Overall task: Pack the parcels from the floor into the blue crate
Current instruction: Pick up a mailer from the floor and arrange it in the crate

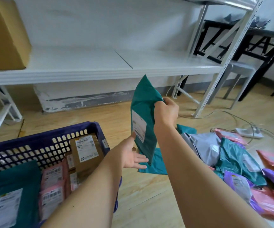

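Blue perforated plastic crate [54, 134], near left: brown, pink and teal parcels inside. Left hand [133, 155] open, palm up, at lower edge of teal plastic mailer parcel [144, 109]. Right hand [166, 111] grips it upright above wooden floor [141, 195]. Mixed parcel pile [241, 162] lies right.

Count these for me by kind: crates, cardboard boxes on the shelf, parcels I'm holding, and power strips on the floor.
Blue crate: 1
Cardboard box on the shelf: 1
Held parcel: 1, the teal parcel gripped by the right hand
Power strip: 1
Total: 4
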